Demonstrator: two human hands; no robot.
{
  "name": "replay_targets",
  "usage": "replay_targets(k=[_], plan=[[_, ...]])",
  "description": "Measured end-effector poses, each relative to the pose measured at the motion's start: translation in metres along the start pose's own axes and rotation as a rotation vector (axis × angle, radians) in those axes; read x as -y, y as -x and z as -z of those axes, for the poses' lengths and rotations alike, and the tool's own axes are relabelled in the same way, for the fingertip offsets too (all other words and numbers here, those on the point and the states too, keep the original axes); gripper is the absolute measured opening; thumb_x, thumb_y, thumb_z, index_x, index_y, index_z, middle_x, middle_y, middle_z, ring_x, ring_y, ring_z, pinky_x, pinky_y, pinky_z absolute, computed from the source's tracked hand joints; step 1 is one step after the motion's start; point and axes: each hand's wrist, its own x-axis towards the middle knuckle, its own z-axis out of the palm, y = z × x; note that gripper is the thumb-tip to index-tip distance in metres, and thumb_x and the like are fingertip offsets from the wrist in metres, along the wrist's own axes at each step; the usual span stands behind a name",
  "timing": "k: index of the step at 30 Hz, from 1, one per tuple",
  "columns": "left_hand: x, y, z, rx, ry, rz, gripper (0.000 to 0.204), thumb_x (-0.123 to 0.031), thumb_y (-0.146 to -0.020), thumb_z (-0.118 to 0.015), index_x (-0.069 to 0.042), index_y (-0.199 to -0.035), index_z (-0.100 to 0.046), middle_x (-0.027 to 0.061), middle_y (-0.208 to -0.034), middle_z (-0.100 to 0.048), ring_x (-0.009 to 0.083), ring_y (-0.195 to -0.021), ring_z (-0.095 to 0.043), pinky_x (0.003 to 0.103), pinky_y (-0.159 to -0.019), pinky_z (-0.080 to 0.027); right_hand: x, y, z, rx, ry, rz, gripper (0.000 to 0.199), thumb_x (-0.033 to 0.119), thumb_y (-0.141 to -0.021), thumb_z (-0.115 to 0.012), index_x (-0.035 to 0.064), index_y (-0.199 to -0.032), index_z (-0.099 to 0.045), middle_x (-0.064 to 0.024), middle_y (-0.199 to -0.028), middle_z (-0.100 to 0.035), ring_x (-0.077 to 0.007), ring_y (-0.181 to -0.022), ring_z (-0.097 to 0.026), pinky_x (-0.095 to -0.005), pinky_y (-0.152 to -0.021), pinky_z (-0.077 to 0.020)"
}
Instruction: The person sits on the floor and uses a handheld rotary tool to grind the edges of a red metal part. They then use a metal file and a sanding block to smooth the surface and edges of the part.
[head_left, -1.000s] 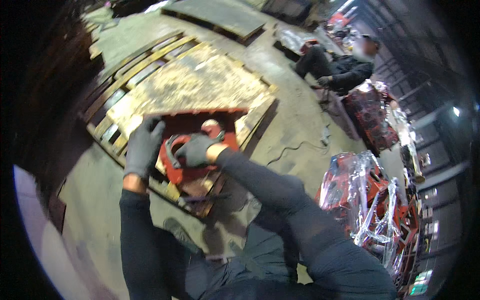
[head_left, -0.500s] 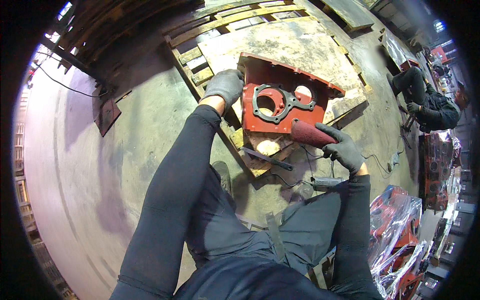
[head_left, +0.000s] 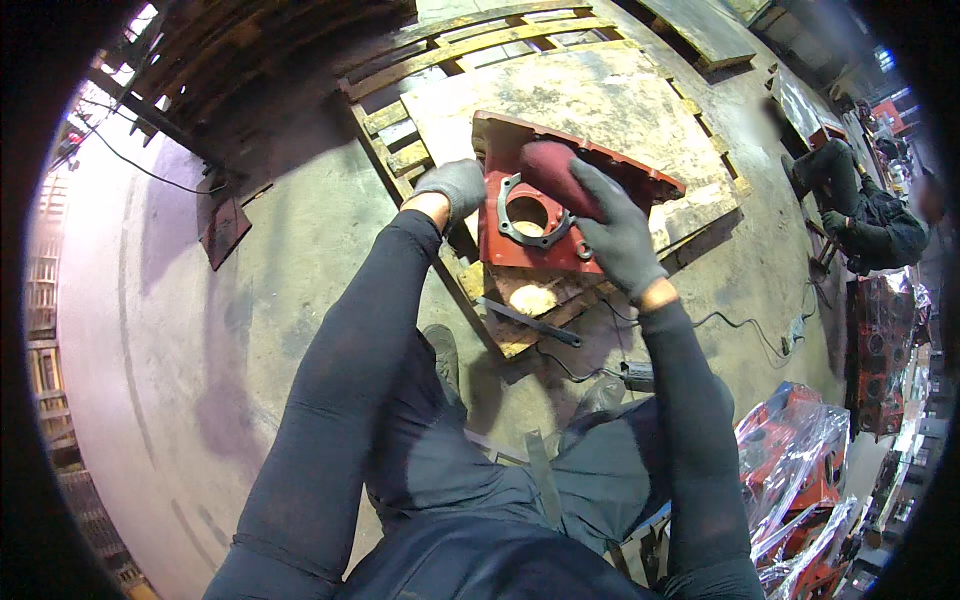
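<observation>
Concrete floor [head_left: 250,300], stained and grey, lies under the person's knees. On it near the legs rest a power tool with cord [head_left: 640,375] and a flat metal bar [head_left: 530,322]. Further, the left hand [head_left: 455,187], gloved, grips the left edge of a red cast housing [head_left: 545,215] with fingers curled around it. The right hand [head_left: 615,235] presses a dark red pad [head_left: 555,175] on it, fingers together. The housing stands tilted on a wooden pallet [head_left: 600,100]; it seems heavy, stiff, best held by rims. Beyond, plastic-wrapped red parts [head_left: 800,460] sit uncontained.
</observation>
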Motion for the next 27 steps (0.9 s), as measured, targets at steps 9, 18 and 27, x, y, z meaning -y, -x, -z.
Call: replay_targets(k=[9,18,27], plan=[[-0.018,0.02,0.03,-0.387,0.12,0.194,0.044,-0.027,-0.097,-0.053,-0.004,-0.132,-0.065,0.0269,-0.13,-0.07,0.0407,-0.124,-0.067,0.049,-0.107,-0.05,-0.001,0.005,-0.111,0.34,0.665,0.131,0.053,0.016,-0.087,-0.064,0.0188,-0.14,-0.06,-0.0086,-0.13,-0.068,-0.0335,-0.091,-0.074,-0.0509,-0.075,-0.0583],[-0.025,0.012,0.018,-0.133,0.032,0.138,0.039,-0.024,-0.1,-0.052,-0.007,-0.129,-0.07,0.0224,-0.128,-0.073,0.0389,-0.121,-0.07,0.05,-0.104,-0.054,0.047,0.077,0.016,0.448,0.332,-0.195,0.046,0.017,-0.085,-0.066,0.0167,-0.131,-0.071,-0.0137,-0.124,-0.074,-0.037,-0.111,-0.071,-0.0456,-0.094,-0.056],[0.013,-0.027,-0.048,-0.217,0.235,-0.052,0.069,-0.056,-0.074,-0.085,0.003,-0.107,-0.07,0.0278,-0.104,-0.074,0.0412,-0.097,-0.072,0.048,-0.085,-0.055,0.005,0.119,0.025,0.312,0.097,-0.427,0.062,0.014,-0.081,-0.064,0.0121,-0.143,-0.064,-0.0178,-0.136,-0.07,-0.0359,-0.124,-0.068,-0.0435,-0.108,-0.0518]])
